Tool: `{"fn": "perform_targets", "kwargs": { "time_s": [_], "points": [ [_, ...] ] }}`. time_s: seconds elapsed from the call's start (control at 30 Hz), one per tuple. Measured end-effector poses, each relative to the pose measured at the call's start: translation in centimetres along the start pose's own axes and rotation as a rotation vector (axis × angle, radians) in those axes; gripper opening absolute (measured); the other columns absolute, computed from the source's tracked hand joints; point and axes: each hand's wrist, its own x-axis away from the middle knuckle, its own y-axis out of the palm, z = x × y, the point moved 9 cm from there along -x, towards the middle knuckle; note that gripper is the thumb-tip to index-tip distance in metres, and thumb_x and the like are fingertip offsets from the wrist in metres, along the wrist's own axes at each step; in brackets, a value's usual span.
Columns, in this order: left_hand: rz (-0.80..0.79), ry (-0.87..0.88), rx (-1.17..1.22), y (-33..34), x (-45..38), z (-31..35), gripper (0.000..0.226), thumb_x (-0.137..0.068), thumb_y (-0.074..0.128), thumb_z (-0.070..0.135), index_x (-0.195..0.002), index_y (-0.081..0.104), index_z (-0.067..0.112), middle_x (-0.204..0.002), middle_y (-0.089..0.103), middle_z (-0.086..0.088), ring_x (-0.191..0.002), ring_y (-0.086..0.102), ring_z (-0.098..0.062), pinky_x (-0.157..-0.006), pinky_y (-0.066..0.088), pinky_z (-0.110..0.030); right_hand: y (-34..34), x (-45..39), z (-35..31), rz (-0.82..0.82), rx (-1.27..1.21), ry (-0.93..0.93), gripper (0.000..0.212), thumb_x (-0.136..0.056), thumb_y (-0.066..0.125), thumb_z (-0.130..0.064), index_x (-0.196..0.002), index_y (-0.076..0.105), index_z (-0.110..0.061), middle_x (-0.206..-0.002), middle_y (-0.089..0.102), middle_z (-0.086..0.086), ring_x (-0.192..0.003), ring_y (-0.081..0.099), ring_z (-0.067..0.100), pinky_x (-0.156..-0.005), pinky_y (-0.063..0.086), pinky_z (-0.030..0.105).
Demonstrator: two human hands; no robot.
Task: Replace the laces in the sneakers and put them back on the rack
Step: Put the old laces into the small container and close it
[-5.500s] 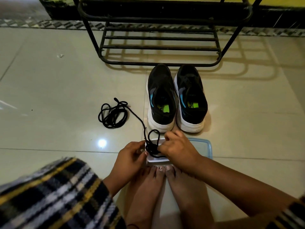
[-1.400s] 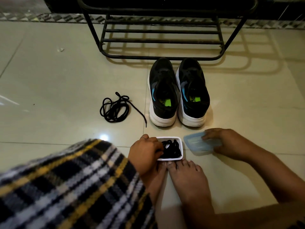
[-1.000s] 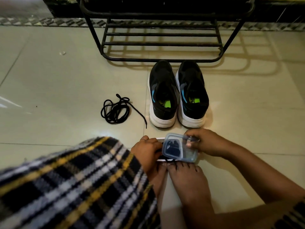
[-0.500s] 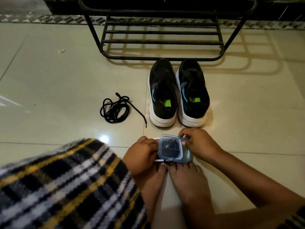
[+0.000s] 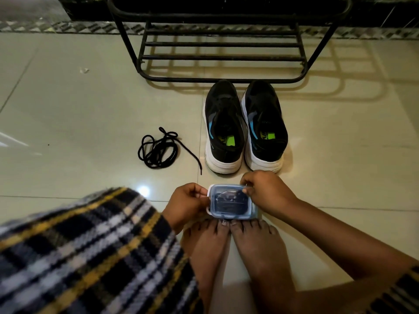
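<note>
Two black sneakers with white soles, the left one [image 5: 223, 130] and the right one [image 5: 265, 128], stand side by side on the floor without laces, toes toward the black metal rack [image 5: 222, 57]. A loose black lace [image 5: 158, 150] lies coiled to their left. A small white box with a clear blue lid [image 5: 231, 203] sits just in front of my toes; a dark lace shows through the lid. My left hand [image 5: 187, 206] grips the box's left side. My right hand [image 5: 265, 191] pinches the lid's far right corner.
Pale glossy floor tiles [image 5: 90, 114] surround everything. My bare feet [image 5: 226, 245] touch the box's near edge. A checked sleeve [image 5: 86, 257] fills the lower left. A dark wall base runs behind the rack.
The lace went into the box. My right hand picked up the blue lid from the right and brought it over the box, where it now lies flat; my left hand stayed on the box.
</note>
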Motion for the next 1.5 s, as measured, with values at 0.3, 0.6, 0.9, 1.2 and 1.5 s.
{"fn": "perform_targets", "kwargs": {
  "time_s": [0.3,0.6,0.9,1.2,1.5],
  "points": [
    [-0.088,-0.027,0.066,-0.2,-0.2,-0.2,0.015,-0.092,0.059,0.014,-0.088,0.066,0.002,-0.076,0.068,-0.01,-0.062,0.064,-0.012,-0.059,0.055,-0.02,0.2,0.7,-1.8,0.023,0.106,-0.135,0.023,-0.09,0.059,-0.015,-0.113,0.057,-0.013,-0.116,0.057,0.007,-0.105,0.055,0.025,-0.083,0.044,0.032],
    [0.091,0.239,-0.412,-1.1,0.5,1.8,0.028,-0.081,0.073,0.018,-0.107,0.063,0.023,-0.086,0.067,0.002,-0.078,0.066,-0.014,-0.073,0.054,-0.024,2.2,3.2,-1.8,-0.257,0.294,-0.236,0.092,-0.082,0.066,-0.043,-0.151,0.01,-0.017,-0.159,0.01,-0.002,-0.142,0.021,0.016,-0.112,0.022,0.024],
    [-0.164,0.335,-0.944,1.8,1.3,2.7,0.09,-0.07,0.081,0.031,-0.145,0.033,0.02,-0.128,0.054,-0.005,-0.112,0.054,-0.02,-0.094,0.045,-0.029,1.6,2.9,-2.0,-0.245,0.312,-0.237,0.093,-0.081,0.069,-0.033,-0.151,0.009,-0.022,-0.158,0.014,-0.004,-0.141,0.024,0.014,-0.11,0.025,0.023],
    [-0.143,0.423,-0.791,0.9,1.2,3.3,0.096,-0.065,0.084,0.037,-0.145,0.031,0.025,-0.136,0.048,0.003,-0.117,0.05,-0.013,-0.097,0.042,-0.025,0.7,2.5,-1.8,-0.223,0.189,-0.251,0.086,-0.08,0.067,-0.038,-0.149,0.021,-0.018,-0.152,0.032,0.0,-0.135,0.034,0.012,-0.106,0.026,0.018],
    [-0.13,0.571,-0.582,1.2,1.0,1.9,0.088,-0.068,0.083,0.033,-0.14,0.032,0.035,-0.136,0.046,0.014,-0.119,0.042,0.003,-0.102,0.035,-0.015,1.0,2.6,-0.9,-0.189,0.026,-0.223,0.09,-0.076,0.075,-0.036,-0.148,0.024,-0.018,-0.151,0.033,0.0,-0.135,0.033,0.011,-0.099,0.017,0.006]
  ]
}}
